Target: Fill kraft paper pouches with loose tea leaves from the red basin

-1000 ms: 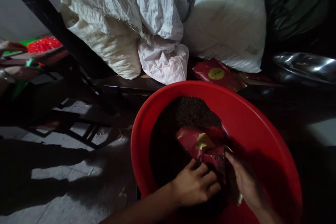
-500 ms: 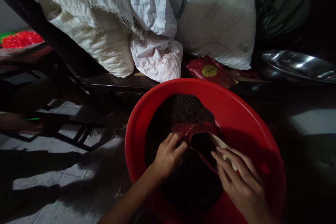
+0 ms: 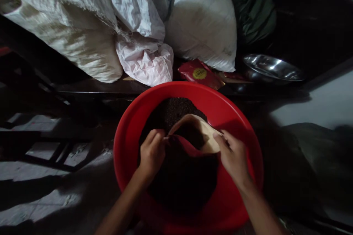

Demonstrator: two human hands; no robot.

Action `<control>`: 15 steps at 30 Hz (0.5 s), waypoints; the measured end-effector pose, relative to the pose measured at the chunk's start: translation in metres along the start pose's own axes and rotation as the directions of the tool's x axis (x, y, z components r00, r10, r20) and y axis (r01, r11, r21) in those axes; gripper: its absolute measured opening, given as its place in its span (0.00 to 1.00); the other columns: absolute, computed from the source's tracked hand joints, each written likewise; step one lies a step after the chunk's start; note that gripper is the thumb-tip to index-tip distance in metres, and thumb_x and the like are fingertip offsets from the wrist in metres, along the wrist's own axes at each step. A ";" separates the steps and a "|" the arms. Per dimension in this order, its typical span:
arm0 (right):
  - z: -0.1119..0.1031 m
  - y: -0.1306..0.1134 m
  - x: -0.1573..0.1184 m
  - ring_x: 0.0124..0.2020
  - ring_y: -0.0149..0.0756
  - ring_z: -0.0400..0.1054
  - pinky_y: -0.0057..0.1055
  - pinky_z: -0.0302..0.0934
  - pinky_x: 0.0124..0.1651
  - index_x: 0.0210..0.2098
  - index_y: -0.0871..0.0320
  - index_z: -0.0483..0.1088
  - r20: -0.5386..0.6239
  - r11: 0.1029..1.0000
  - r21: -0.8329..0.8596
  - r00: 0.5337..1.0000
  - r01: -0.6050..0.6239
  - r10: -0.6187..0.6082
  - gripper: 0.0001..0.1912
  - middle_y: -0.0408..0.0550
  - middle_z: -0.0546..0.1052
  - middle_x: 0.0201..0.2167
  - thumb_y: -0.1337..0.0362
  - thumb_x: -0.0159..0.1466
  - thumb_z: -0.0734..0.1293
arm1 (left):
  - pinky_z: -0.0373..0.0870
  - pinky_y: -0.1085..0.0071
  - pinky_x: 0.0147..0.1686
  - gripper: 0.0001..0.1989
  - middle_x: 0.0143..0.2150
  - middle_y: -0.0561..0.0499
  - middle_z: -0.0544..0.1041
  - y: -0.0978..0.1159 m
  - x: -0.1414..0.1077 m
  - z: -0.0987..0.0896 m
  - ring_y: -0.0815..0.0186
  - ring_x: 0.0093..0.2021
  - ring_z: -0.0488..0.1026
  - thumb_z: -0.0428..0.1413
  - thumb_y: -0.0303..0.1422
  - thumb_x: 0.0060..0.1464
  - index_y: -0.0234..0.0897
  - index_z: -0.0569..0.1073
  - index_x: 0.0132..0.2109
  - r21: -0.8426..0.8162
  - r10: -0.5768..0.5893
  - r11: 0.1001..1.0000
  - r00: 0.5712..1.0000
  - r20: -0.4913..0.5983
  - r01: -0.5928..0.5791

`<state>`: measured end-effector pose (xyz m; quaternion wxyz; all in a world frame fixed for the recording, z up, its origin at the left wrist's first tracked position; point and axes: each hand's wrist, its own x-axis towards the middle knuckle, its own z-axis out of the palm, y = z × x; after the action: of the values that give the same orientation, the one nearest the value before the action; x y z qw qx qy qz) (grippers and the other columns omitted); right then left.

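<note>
Over a large red tub (image 3: 234, 112) I hold an open paper bag (image 3: 211, 139), red outside and pale inside, with its mouth spread and dark contents visible within. My left hand (image 3: 153, 150) pinches the left corner of the bag's mouth. At the opposite corner, my right hand (image 3: 231, 150) grips the rim between thumb and fingers. Dark, loose, grainy material (image 3: 178, 110) fills much of the tub beneath and behind the bag; its kind I cannot make out. The lower part of the bag is lost in shadow.
Behind the tub, a dark bench (image 3: 102, 87) bears a flat red packet (image 3: 197, 73) with a yellow label, a shiny metal bowl (image 3: 273, 68), a pinkish bag (image 3: 149, 62) and large white sacks (image 3: 204, 25). A green sack (image 3: 252, 11) stands farther back. Pale floor tiles (image 3: 41, 202) show at left.
The bag has turned and its mouth has widened, showing more pale lining. My right hand has gone from spread fingers beside it to gripping its corner. The view has swung right.
</note>
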<state>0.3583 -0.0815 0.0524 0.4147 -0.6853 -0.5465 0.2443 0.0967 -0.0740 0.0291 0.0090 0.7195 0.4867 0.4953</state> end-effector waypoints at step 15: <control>0.037 -0.001 0.010 0.41 0.46 0.75 0.37 0.70 0.41 0.34 0.55 0.75 0.111 0.784 0.586 0.979 -0.205 0.173 0.22 0.49 0.80 0.32 0.43 0.64 0.64 | 0.76 0.56 0.60 0.20 0.63 0.42 0.75 0.007 0.009 -0.027 0.54 0.61 0.76 0.57 0.33 0.69 0.39 0.71 0.65 0.156 -0.119 0.982 0.989 0.083 0.105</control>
<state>0.3319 -0.0605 0.0349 0.5676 -0.5655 -0.3813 0.4610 0.0824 -0.0841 0.0534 0.0046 0.7118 0.5615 0.4219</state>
